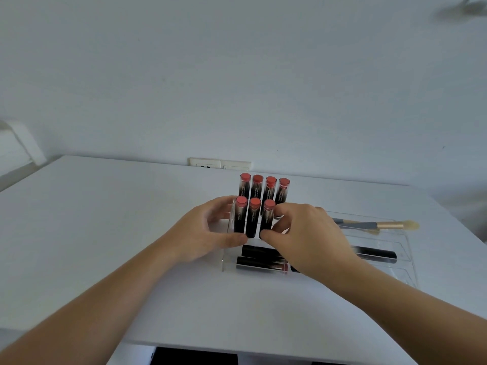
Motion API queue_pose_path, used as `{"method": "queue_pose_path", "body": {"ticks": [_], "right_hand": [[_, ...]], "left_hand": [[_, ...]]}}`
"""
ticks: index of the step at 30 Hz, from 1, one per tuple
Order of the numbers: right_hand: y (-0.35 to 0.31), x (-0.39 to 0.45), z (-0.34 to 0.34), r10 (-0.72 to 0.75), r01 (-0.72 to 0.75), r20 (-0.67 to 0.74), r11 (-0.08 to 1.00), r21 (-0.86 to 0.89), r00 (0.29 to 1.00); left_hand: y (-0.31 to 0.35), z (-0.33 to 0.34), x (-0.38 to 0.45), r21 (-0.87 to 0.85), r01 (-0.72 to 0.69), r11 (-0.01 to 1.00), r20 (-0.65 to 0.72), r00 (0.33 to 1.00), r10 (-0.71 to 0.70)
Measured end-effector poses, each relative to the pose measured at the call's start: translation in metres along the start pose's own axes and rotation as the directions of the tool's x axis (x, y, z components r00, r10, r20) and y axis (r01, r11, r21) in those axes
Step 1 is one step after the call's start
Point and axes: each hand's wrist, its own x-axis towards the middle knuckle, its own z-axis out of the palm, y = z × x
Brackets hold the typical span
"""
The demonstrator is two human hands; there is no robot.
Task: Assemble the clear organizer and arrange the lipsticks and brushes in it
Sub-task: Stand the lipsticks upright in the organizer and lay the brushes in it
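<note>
A clear stepped lipstick rack (232,219) holds several upright black lipsticks with red tops (254,204) in two rows. It stands over the left part of a flat clear tray (404,248). My left hand (200,233) grips the rack's left end, thumb at the front and fingers behind. My right hand (308,238) grips the rack's right front, thumb low by the rightmost front lipstick (268,212). Two black lipsticks (261,266) lie in the tray below the rack. Gold-handled brushes (390,224) and a long black tube (376,253) lie in the tray's right part.
Everything sits on a white table (105,233) against a pale wall. Wall sockets (218,163) sit just behind the rack. A white object (15,143) is at the far left. The table's near edge runs below my forearms.
</note>
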Motion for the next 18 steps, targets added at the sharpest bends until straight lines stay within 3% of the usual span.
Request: {"method": "queue_pose_path", "body": {"ticks": [5, 8, 11, 14, 16, 18], "right_hand": [[0.008, -0.009, -0.016, -0.034, 0.032, -0.034, 0.998, -0.053, 0.999], [0.028, -0.011, -0.043, -0.123, 0.119, -0.038, 0.989, -0.088, 0.992], [0.050, -0.011, -0.077, -0.221, 0.242, 0.148, 0.959, -0.150, 0.964], [0.071, -0.009, -0.097, -0.214, 0.348, 0.362, 0.866, -0.359, 0.907], [0.081, -0.007, -0.103, -0.186, 0.405, 0.442, 0.782, -0.474, 0.877], [0.083, -0.006, -0.104, -0.164, 0.433, 0.494, 0.750, -0.501, 0.854]], "left_hand": [[-0.001, -0.005, 0.000, 0.014, 0.037, 0.999, 0.030, 0.999, -0.037], [0.001, -0.012, -0.006, 0.055, 0.062, 0.997, -0.039, 0.997, -0.059], [0.008, -0.021, -0.015, 0.160, -0.003, 0.987, -0.236, 0.971, 0.042], [0.017, -0.023, -0.030, 0.260, -0.077, 0.963, -0.428, 0.884, 0.186], [0.027, -0.015, -0.041, 0.369, -0.171, 0.914, -0.375, 0.872, 0.315], [0.041, -0.001, -0.050, 0.479, -0.296, 0.827, -0.203, 0.879, 0.432]]}}
